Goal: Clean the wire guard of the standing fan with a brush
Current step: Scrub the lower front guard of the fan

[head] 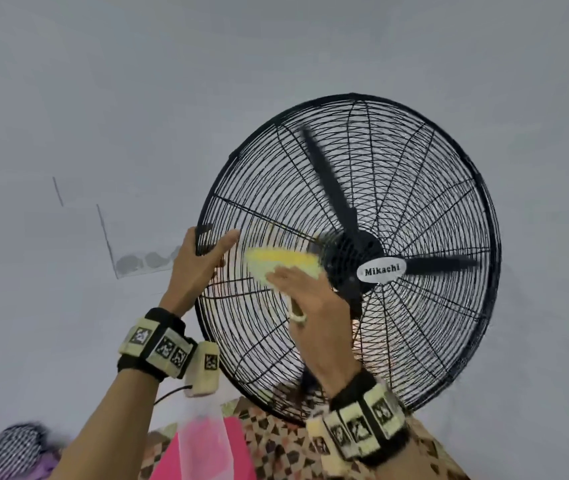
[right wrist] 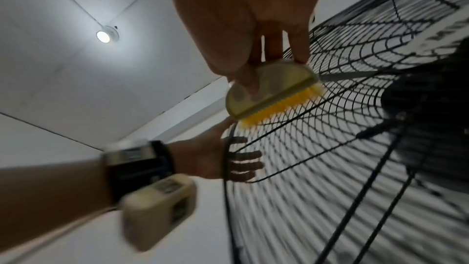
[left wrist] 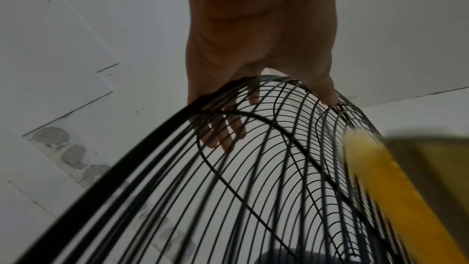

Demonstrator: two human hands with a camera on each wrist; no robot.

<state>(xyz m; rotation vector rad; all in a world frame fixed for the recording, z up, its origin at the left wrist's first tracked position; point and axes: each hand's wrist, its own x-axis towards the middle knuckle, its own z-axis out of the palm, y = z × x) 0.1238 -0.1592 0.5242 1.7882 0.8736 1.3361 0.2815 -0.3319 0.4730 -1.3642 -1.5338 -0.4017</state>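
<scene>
From the head view, the black wire guard [head: 348, 258] of the standing fan fills the middle and right, tilted back against a pale wall, with a "Mikachi" badge [head: 382, 270] at its hub. The left hand [head: 200, 261] takes the guard's left rim, thumb lying along the front wires and fingers going behind. The right hand [head: 305, 292] presses a brush [head: 284, 263] with yellow bristles against the front wires between the rim and the hub, its grip closed over the brush's back. Pink cloth [head: 206, 445] lies below the fan.

In the left wrist view, the left hand [left wrist: 253, 47] wraps the rim: fingers [left wrist: 223, 133] show through the wires behind the guard [left wrist: 253, 188], thumb in front. The blurred yellow brush [left wrist: 385, 178] sits at right.

In the right wrist view, the right hand [right wrist: 243, 27] pinches the brush [right wrist: 269, 91] by its pale back, bristles touching the guard [right wrist: 342, 148]. The left hand [right wrist: 215, 158] clasps the rim below. A ceiling lamp [right wrist: 104, 36] glows.
</scene>
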